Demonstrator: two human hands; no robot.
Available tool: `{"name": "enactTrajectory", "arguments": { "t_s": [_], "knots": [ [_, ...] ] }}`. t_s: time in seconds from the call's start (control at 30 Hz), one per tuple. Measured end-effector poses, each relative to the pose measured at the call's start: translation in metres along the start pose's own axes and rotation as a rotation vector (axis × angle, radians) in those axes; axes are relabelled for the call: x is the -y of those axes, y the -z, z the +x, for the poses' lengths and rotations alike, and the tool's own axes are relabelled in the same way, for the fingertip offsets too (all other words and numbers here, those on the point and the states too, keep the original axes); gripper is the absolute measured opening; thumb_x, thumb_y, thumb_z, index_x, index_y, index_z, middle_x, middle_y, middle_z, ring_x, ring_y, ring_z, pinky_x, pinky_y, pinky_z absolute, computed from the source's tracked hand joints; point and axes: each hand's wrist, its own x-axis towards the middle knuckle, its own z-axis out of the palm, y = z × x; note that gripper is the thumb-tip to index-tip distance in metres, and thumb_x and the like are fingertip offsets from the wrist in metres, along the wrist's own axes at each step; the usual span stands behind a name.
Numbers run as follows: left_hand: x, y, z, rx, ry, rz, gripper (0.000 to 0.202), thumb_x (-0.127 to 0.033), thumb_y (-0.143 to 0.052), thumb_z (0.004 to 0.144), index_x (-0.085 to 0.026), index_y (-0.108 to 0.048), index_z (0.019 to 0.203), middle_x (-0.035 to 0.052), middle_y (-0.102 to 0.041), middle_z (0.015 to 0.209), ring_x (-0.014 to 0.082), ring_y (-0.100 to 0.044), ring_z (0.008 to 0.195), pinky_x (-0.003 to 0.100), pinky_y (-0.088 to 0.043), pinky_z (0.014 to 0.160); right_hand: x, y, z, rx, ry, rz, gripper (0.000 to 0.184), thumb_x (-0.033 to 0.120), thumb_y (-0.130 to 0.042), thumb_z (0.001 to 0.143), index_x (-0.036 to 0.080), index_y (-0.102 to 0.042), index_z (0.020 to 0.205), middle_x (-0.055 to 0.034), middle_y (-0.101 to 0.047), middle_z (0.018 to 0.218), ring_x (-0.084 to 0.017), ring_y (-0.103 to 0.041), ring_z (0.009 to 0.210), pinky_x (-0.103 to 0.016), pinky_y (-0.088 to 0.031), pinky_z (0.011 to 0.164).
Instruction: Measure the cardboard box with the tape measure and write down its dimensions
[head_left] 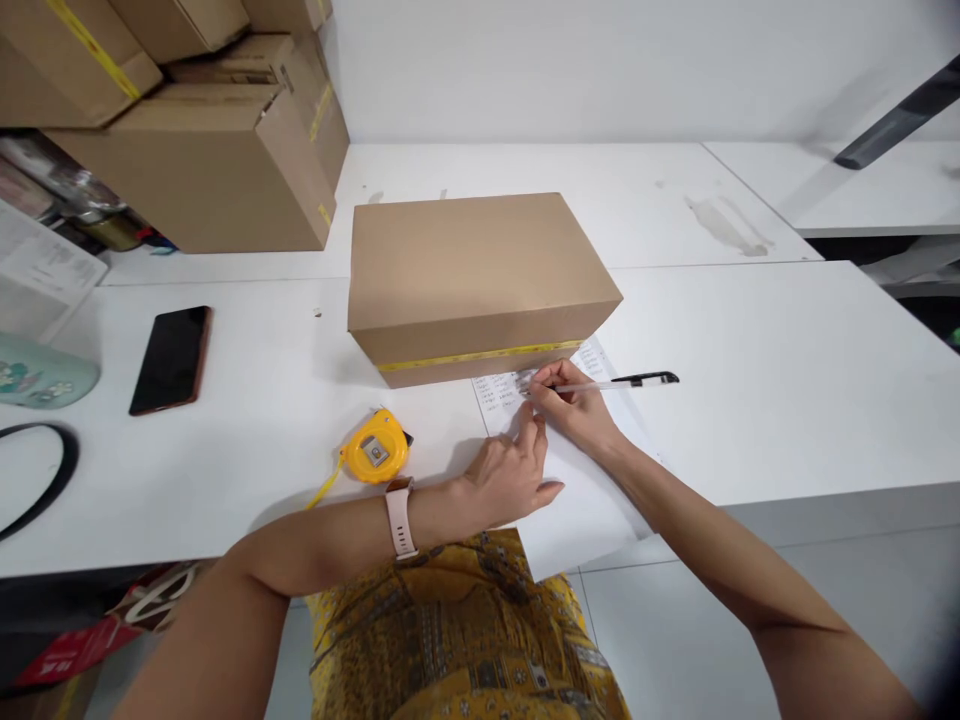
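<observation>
My right hand [574, 405] grips a pen [600, 384], its tip down on a sheet of paper [577, 500] that carries rows of handwriting near its top. Resting on the same sheet, my left hand [514, 470] lies with its fingers spread and holds nothing. Just beyond both hands stands a closed cardboard box [480, 265] with yellow tape along its near side; it covers part of the paper's upper edge. To the left of my left hand sits a yellow tape measure [376, 446], its tape running out toward my forearm.
A phone [172, 360] lies on the white table [750, 400] at the left, beside a green floral bottle [49, 372] and a black loop [67, 460]. Several cardboard boxes [225, 165] are stacked at the back left. The paper overhangs the table's front edge.
</observation>
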Motion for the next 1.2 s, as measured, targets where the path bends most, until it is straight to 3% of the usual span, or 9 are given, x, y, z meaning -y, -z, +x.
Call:
{"name": "enactTrajectory", "arguments": {
  "t_s": [0.1, 0.27, 0.83, 1.2],
  "knots": [
    [0.002, -0.004, 0.000, -0.059, -0.028, -0.001, 0.079, -0.058, -0.049, 0.098, 0.002, -0.044, 0.150, 0.0371, -0.043, 0.151, 0.0304, -0.073, 0.093, 0.033, -0.058, 0.068, -0.011, -0.003, 0.002, -0.048, 0.022, -0.031, 0.032, 0.047, -0.076, 0.081, 0.022, -0.057, 0.084, 0.0032, -0.060, 0.070, -0.011, -0.052, 0.059, -0.028, -0.043, 0.055],
    [0.002, -0.006, -0.001, -0.100, -0.035, 0.009, 0.077, -0.055, -0.050, 0.098, 0.004, -0.046, 0.148, 0.0355, -0.051, 0.144, 0.0302, -0.072, 0.092, 0.033, -0.057, 0.066, -0.020, 0.000, 0.000, -0.145, 0.066, -0.099, 0.033, 0.040, -0.070, 0.084, 0.023, -0.047, 0.070, 0.0052, -0.049, 0.061, -0.009, -0.040, 0.053, -0.026, -0.032, 0.049],
    [0.002, -0.004, 0.000, -0.076, -0.042, 0.008, 0.070, -0.053, -0.048, 0.099, 0.002, -0.052, 0.143, 0.0316, -0.058, 0.135, 0.0261, -0.070, 0.080, 0.034, -0.055, 0.065, -0.021, -0.002, -0.001, -0.096, 0.023, -0.147, 0.031, 0.039, -0.069, 0.085, 0.024, -0.045, 0.071, 0.0054, -0.049, 0.057, -0.011, -0.045, 0.049, -0.027, -0.033, 0.048],
    [0.002, -0.006, -0.001, -0.094, -0.052, 0.072, 0.074, -0.053, -0.047, 0.100, 0.004, -0.049, 0.145, 0.0332, -0.056, 0.140, 0.0264, -0.072, 0.083, 0.032, -0.055, 0.063, -0.017, -0.002, -0.001, -0.125, 0.048, -0.138, 0.030, 0.032, -0.067, 0.084, 0.024, -0.044, 0.068, 0.0062, -0.046, 0.057, -0.010, -0.037, 0.050, -0.027, -0.030, 0.049]
  ]
}}
